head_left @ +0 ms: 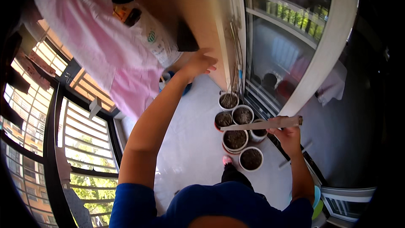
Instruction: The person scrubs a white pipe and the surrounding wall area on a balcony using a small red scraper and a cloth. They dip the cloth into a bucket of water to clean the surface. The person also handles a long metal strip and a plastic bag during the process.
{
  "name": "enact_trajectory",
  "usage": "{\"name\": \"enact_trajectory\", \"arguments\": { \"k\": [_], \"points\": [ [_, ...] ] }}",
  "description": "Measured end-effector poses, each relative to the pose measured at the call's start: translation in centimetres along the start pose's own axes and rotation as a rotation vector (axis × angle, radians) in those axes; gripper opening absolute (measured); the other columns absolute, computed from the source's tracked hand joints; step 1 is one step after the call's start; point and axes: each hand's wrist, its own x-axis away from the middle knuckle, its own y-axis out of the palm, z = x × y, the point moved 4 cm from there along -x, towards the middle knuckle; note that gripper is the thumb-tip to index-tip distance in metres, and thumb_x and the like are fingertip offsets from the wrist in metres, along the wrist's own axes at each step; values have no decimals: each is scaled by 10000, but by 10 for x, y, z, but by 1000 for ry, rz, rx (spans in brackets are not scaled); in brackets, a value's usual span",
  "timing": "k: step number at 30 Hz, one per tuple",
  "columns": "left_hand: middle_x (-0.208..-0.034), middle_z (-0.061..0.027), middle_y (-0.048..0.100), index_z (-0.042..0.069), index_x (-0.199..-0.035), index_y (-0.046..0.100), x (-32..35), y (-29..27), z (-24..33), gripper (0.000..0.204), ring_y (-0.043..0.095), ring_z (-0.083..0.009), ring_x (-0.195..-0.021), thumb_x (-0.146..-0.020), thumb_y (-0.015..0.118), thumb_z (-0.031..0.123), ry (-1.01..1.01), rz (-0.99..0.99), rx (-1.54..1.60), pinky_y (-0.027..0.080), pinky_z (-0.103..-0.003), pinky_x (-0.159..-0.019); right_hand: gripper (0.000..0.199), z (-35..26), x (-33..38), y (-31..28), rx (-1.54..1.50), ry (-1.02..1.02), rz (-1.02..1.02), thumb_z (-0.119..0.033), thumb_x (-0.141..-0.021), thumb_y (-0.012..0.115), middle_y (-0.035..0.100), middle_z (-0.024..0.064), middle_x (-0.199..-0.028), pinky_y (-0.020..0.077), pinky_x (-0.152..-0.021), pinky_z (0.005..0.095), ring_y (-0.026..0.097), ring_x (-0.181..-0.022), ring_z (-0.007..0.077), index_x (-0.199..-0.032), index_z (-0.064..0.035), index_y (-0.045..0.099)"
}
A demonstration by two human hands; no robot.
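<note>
My left hand (200, 64) reaches far forward, its fingers stretched out and slightly blurred, with nothing visible in them. It is near a white plastic bag (154, 38) and a tan wall panel (200, 6). My right hand (287, 137) is closed around the thick end of a long, flat, pale tool (257, 125) that tapers to the left; its exact kind is unclear. The tool extends over several round pots of dark soil, partly hiding some. Among them are a front pot (251, 159) and a white-rimmed pot (235, 139) behind it.
Pink cloth (90, 38) hangs at the left, by barred windows (90, 137). Thin sticks (237, 55) lean beside a sliding glass door (280, 38) on the right. A blue container (185, 88) stands on the pale floor (185, 143), partly behind my left forearm.
</note>
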Motion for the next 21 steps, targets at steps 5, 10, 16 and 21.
{"name": "enact_trajectory", "arguments": {
  "k": [5, 10, 16, 21],
  "points": [
    [-1129, -103, 538, 85, -1346, 268, -113, -85, 2, 562, 596, -238, -942, -854, 530, 150, 38, 241, 279, 490, -335, -785, 238, 17, -101, 40, -132, 2, 1, 100, -758, 611, 576, 98, -1020, 486, -808, 264, 577, -930, 157, -975, 18, 557],
    [-1084, -71, 561, 120, -1300, 326, -137, -220, -27, 521, 579, -242, -977, -839, 565, 171, 21, 331, 354, 480, -341, -799, 260, 5, -188, 70, -49, -149, 57, 101, -751, 616, 593, 104, -989, 492, -813, 278, 590, -899, 162, -989, 17, 555],
    [-1020, -15, 566, 185, -1138, 493, -123, -434, -133, 310, 604, -230, -897, -840, 568, 219, -82, 557, 371, 489, -343, -720, 264, -16, -285, 100, -257, -231, 207, 32, -818, 571, 597, 99, -977, 531, -811, 330, 596, -902, 172, -1080, 32, 542],
    [-1054, -53, 558, 164, -1123, 498, -59, -582, -207, 314, 548, -261, -991, -824, 585, 200, -119, 865, 579, 448, -417, -829, 237, -56, -374, 158, -379, -407, 308, 11, -835, 559, 598, 88, -986, 533, -830, 348, 590, -917, 167, -1072, 33, 550]
  ]
}}
